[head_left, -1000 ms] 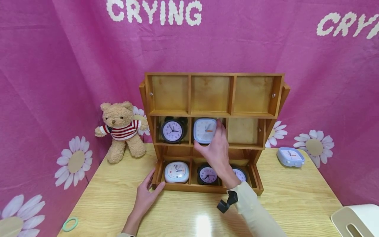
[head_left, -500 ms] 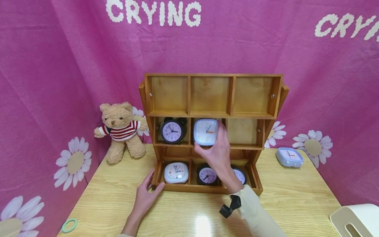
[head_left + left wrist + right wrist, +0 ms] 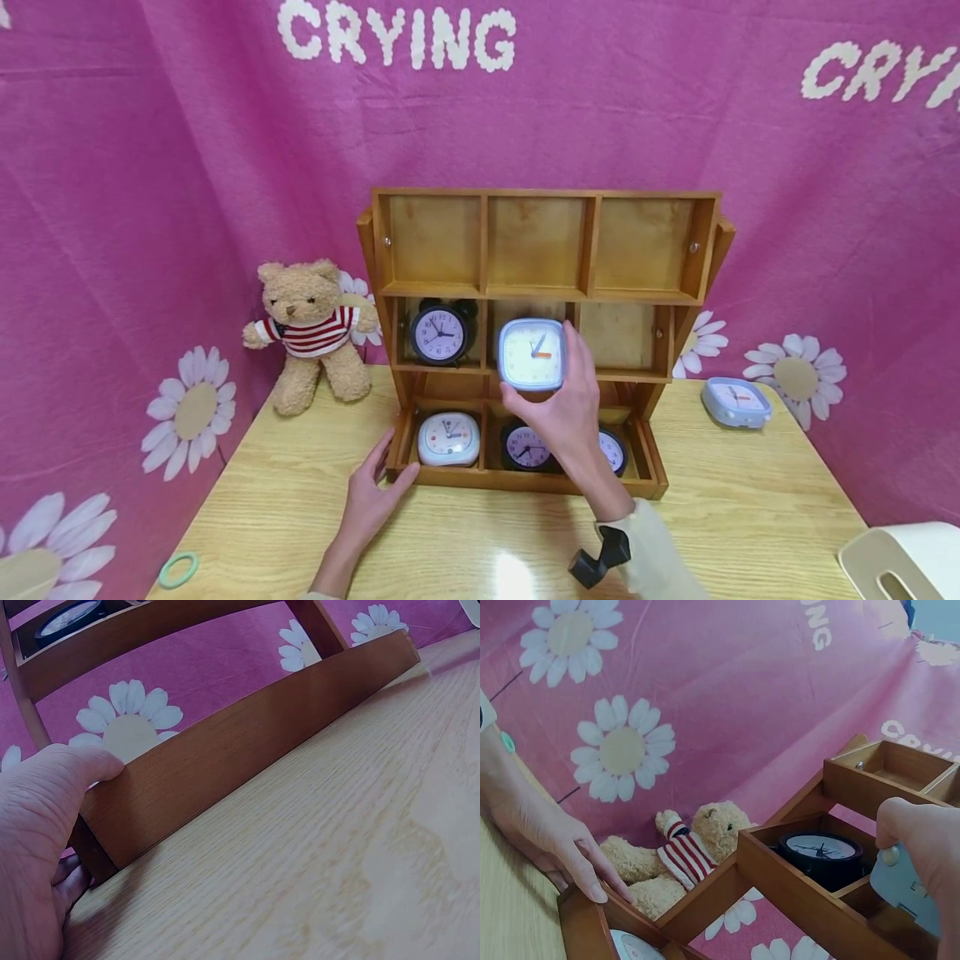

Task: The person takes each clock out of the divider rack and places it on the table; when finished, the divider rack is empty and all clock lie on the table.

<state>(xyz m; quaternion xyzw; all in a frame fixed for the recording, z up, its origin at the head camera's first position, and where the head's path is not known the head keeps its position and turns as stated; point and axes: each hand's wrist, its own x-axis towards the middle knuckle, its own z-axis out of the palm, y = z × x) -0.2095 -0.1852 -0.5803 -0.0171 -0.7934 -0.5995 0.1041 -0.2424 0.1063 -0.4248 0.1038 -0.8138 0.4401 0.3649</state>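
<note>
My right hand [image 3: 564,408] pinches a light-blue square alarm clock [image 3: 532,355] between thumb and fingers, in front of the middle row of a wooden shelf [image 3: 540,293]. In the right wrist view the back of this clock [image 3: 907,892] shows beside the thumb. My left hand [image 3: 373,483] holds the shelf's front left corner. Its thumb lies on the front board [image 3: 225,757] in the left wrist view, with fingers along the side. A black alarm clock [image 3: 439,334] stands in the middle-left compartment. The bottom row holds a white oval clock [image 3: 448,439] and two black clocks, partly hidden by my right arm.
Another blue alarm clock [image 3: 737,402] lies face up on the table [image 3: 450,550], right of the shelf. A teddy bear [image 3: 307,333] in a striped shirt sits at the left. A green ring [image 3: 178,570] and a white container [image 3: 903,554] are near the front corners.
The light-blue clock, gripped by my right hand, has come out of the middle compartment toward me, slightly down and right. My left hand stays on the shelf corner.
</note>
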